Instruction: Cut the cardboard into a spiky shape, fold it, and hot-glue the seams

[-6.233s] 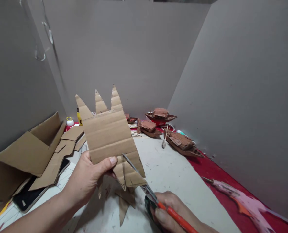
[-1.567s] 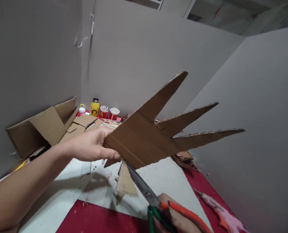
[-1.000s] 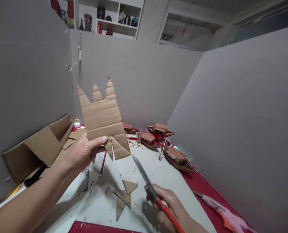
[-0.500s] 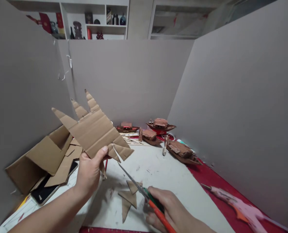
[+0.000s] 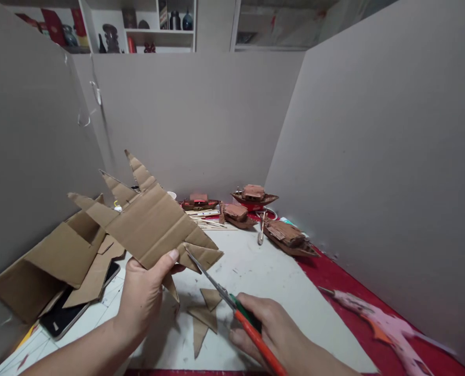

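While it stood straight up with its spikes to the ceiling a second ago, the cardboard piece is now tipped over to the left, so its three long spikes point up and to the left. The left hand holds it up in the air over the white board. The thumb is pressed on the front near the bottom edge and the other fingers are hidden behind. The scissors, which were away from the card then, have come back up to it. Their tip now sits right at the slit between the two short points at the bottom of the card, just beside the thumb. The blades look close together, like one thin line. The right hand is wrapped round the orange and green handles. To me this means the cutting is back on at the bottom edge, and the top spikes look done. Under the card a few cut-off triangles lie flat on the white board, not touching the card. A folded box and a black phone lie to the left, near but apart. Little brown boats and some thin sticks are at the back, well apart from the hands. A pink tool lies on the red cloth to the right. Grey walls stand all round. Nothing sits between the blades and the card; only the thumb is very close to the tip.
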The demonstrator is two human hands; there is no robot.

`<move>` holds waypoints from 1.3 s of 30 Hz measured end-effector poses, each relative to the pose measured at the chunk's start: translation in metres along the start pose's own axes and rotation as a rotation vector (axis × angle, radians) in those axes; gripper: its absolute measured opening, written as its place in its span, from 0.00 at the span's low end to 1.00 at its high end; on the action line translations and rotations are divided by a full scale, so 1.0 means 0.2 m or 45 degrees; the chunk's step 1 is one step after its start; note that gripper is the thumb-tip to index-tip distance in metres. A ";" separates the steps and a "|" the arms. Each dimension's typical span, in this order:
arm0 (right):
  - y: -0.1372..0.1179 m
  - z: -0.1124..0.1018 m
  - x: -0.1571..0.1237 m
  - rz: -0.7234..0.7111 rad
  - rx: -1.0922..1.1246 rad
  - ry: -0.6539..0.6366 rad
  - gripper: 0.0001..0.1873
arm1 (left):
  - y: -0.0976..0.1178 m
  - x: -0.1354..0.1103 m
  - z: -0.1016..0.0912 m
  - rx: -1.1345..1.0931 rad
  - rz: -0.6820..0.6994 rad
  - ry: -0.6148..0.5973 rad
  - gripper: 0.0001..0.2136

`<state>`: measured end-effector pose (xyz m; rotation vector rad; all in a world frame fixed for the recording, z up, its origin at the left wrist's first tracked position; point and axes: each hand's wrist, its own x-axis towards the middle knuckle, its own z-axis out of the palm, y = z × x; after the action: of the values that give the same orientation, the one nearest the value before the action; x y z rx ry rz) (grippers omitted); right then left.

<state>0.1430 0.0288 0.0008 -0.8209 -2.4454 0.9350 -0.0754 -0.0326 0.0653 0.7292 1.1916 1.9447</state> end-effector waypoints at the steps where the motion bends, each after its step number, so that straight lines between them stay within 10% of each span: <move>1: 0.00 0.00 0.00 0.000 -0.004 -0.002 0.16 | 0.00 0.00 0.00 0.017 -0.013 0.013 0.16; 25: 0.05 0.02 -0.01 -0.108 0.249 0.034 0.21 | 0.05 -0.07 0.05 -0.186 -0.358 -0.060 0.25; 39: 0.02 -0.01 -0.02 -0.068 -0.013 0.014 0.17 | 0.00 -0.06 0.02 0.072 -0.133 -0.159 0.20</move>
<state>0.1478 0.0297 -0.0011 -0.7580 -2.4519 0.8968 -0.0651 -0.0406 0.0663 0.7904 1.1888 1.7600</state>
